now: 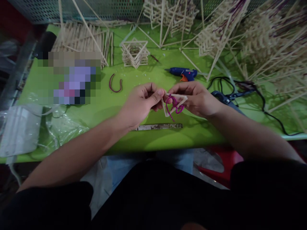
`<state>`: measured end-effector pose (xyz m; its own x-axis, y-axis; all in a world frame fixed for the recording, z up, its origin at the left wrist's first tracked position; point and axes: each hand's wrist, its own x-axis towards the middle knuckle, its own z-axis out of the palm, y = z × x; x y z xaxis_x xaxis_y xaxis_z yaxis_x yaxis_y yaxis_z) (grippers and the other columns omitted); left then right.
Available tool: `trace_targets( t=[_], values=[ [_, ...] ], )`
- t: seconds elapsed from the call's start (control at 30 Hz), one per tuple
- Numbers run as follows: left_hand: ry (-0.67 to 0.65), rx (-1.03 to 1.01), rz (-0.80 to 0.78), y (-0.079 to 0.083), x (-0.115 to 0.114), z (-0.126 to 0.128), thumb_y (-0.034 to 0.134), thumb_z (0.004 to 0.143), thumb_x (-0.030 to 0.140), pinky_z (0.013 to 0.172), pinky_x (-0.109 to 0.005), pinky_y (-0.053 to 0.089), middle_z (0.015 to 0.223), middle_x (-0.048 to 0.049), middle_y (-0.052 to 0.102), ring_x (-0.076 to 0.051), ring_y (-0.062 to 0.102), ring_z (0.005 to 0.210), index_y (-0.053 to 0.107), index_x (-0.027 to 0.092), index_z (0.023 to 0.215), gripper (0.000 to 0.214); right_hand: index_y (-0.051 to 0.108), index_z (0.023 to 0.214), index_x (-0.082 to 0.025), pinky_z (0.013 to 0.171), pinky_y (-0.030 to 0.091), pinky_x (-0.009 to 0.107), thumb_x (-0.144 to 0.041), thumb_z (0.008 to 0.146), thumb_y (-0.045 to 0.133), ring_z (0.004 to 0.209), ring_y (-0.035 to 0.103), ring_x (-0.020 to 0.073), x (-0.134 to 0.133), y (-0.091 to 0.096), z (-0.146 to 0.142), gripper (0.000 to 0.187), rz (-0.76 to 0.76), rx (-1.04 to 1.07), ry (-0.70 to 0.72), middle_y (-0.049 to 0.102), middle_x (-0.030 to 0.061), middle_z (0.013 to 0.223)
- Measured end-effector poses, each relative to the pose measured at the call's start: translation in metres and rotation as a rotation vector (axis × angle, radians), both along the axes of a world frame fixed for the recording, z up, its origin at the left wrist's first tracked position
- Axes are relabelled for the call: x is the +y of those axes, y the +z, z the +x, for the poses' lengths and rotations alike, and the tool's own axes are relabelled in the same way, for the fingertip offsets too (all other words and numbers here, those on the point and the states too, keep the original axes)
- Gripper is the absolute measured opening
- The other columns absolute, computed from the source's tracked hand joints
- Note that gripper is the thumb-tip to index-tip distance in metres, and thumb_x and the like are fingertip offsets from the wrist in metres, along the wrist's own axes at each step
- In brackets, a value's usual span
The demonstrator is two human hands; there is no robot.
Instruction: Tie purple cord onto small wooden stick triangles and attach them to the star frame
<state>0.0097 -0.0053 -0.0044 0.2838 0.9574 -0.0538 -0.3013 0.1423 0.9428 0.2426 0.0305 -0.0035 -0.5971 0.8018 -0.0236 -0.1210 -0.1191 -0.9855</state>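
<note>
At left, pinched between thumb and fingertips of the bare left hand (141,102): one corner of a small angular frame of thin pale wooden sticks (177,95), held above the bright green tabletop (153,142). Could part at that corner if twisted too hard. Within the frame, a loose curl of thin magenta cord (179,111) with a hanging tail; might snag or slip free if tipped. At the frame's right, closed about the upper stick with contact partly hidden: the bare right hand (196,97). Could snap the stick if pulling against the left. Just beyond, a blue glue gun with an orange trigger (183,73), nozzle leftward, red light showing; might burn knuckles if hot and bumped. Farther right, a slack black cable (263,103), likely to catch a sweeping arm.

For room, from the left: crumpled clear plastic film (67,129), then open green around a curved dark-red cord (116,91). Beyond, a small stacked lattice of pale sticks (135,54), well apart from the fingers. Below the hands, near the tabletop's front edge, a flat rust-speckled metal strip (160,126), easily nudged off. Tightest at right, among tall spiky stick structures (261,44).
</note>
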Motion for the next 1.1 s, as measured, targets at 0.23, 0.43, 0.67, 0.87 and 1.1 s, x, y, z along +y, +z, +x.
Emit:
trace_targets(
  t=[0.23,0.43,0.67,0.87,1.1],
  values=[
    [0.049,0.055,0.017,-0.001,0.001,-0.001,0.088,0.110,0.024,0.059,-0.021,0.048,0.070,0.0012,0.071,-0.008,0.060,0.058,0.074,0.018,0.081,0.033,0.091,0.088,-0.021,0.057,0.041,0.028,-0.053,0.079,0.108,0.062,0.055,0.0123,0.005,0.003,0.007,0.037,-0.020,-0.102,0.126,0.073,0.0001,0.074],
    [0.010,0.064,0.052,0.000,0.001,-0.001,0.088,0.110,0.025,0.062,-0.021,0.049,0.077,-0.0004,0.074,-0.009,0.061,0.063,0.073,0.018,0.082,0.033,0.083,0.085,-0.018,0.057,0.038,0.027,-0.038,0.080,0.100,0.060,0.050,0.0113,0.002,0.004,0.004,0.027,-0.062,-0.070,0.058,0.068,-0.0009,0.071],
    [-0.172,0.076,0.076,0.004,-0.001,-0.001,0.093,0.105,0.032,0.065,-0.024,0.054,0.078,-0.0027,0.077,-0.011,0.064,0.066,0.073,0.018,0.085,0.032,0.067,0.077,-0.021,0.077,0.058,0.034,-0.038,0.082,0.084,0.082,0.066,0.0208,0.006,0.008,0.006,0.024,-0.200,0.035,0.053,0.071,0.0077,0.090],
    [-0.211,0.187,0.064,0.005,-0.002,-0.002,0.092,0.105,0.033,0.066,-0.025,0.057,0.079,-0.0047,0.079,-0.013,0.068,0.068,0.076,0.018,0.085,0.030,0.062,0.077,-0.024,0.075,0.059,0.035,-0.048,0.097,0.083,0.081,0.067,0.0215,0.008,0.010,0.011,0.038,-0.223,0.007,-0.005,0.067,0.0060,0.084],
    [-0.173,0.295,0.112,0.004,0.000,-0.004,0.085,0.106,0.024,0.067,-0.024,0.059,0.081,-0.0050,0.081,-0.014,0.072,0.069,0.076,0.018,0.087,0.021,0.068,0.074,-0.024,0.057,0.030,0.033,-0.057,0.097,0.095,0.057,0.031,0.0129,0.004,0.020,0.014,0.048,0.096,-0.047,-0.190,0.044,-0.0042,0.062]
  ],
)
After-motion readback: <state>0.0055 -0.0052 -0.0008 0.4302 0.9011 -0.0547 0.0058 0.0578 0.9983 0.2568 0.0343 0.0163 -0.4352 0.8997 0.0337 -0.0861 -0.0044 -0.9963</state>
